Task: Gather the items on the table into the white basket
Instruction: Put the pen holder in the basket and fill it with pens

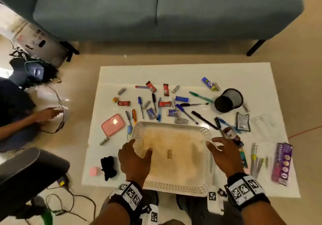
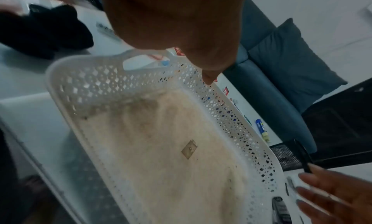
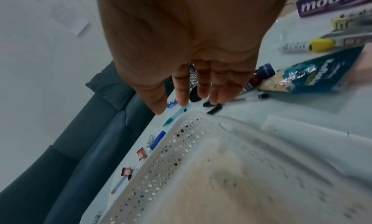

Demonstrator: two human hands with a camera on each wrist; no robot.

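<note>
Basket (image 1: 174,189) of white perforated plastic, rectangular with a stained floor, sits at the bench (image 1: 174,71) near edge; its near rim is cut off behind the wrists. Left hand (image 1: 134,160) grips the left rim, thumb inside. Right hand (image 1: 226,155) hovers at the right rim, fingers spread and holding nothing. Pens (image 1: 154,103), wrappers and a black mesh cup (image 1: 228,100) lie scattered beyond; small labels are unreadable.
</note>
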